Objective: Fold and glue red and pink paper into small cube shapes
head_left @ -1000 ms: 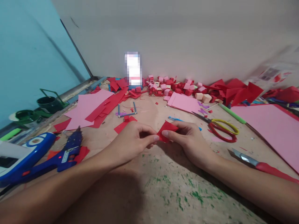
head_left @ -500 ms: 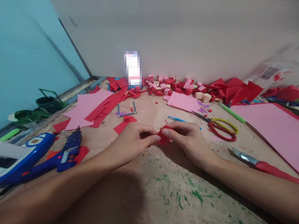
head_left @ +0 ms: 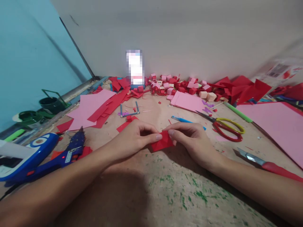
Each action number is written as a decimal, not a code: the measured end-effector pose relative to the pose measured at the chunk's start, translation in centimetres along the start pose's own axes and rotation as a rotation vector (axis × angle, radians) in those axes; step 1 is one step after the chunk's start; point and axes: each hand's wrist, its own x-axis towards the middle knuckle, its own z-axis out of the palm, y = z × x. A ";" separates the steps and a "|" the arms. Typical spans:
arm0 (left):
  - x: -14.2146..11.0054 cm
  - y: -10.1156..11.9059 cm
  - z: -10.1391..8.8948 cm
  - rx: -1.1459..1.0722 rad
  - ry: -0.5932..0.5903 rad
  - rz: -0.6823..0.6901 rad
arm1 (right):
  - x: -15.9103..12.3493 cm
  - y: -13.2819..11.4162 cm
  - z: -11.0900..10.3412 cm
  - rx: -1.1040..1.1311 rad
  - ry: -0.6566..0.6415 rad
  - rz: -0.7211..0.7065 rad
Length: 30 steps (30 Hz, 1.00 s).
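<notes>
A small piece of red paper (head_left: 163, 142) is pinched between both hands, just above the wooden tabletop. My left hand (head_left: 142, 134) grips its left upper edge with thumb and fingers. On the other side, my right hand (head_left: 189, 135) holds the right edge, thumb in front. Faint crease lines show on the paper; its back is hidden. Beyond my left hand lie a red paper scrap (head_left: 123, 126) and a small red cube (head_left: 129, 119). A blue pen (head_left: 184, 119) rests behind my right hand.
Scissors (head_left: 228, 126) and a red-handled knife (head_left: 260, 162) lie right. A blue glue gun (head_left: 71, 151) and tape dispenser (head_left: 35, 154) stand left. Pink sheets (head_left: 90, 107), folded paper cubes (head_left: 170, 86) and a phone (head_left: 135, 67) are at the back. Pink paper (head_left: 274, 123) lies far right.
The red paper now shows as a wider, flatter piece and is turned more toward me. Both hands stay close together, slightly farther apart than before. The view has shifted a little.
</notes>
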 end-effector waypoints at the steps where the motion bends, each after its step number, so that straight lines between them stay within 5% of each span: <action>1: 0.0 0.0 0.0 0.007 0.006 0.004 | 0.0 0.0 0.0 0.007 -0.006 0.005; 16: 0.1 -0.5 0.4 -0.215 0.030 -0.077 | -0.1 0.4 0.3 0.048 -0.060 0.086; 30: -0.1 0.0 0.6 -0.107 0.009 -0.017 | -0.1 0.4 0.2 0.000 -0.032 0.029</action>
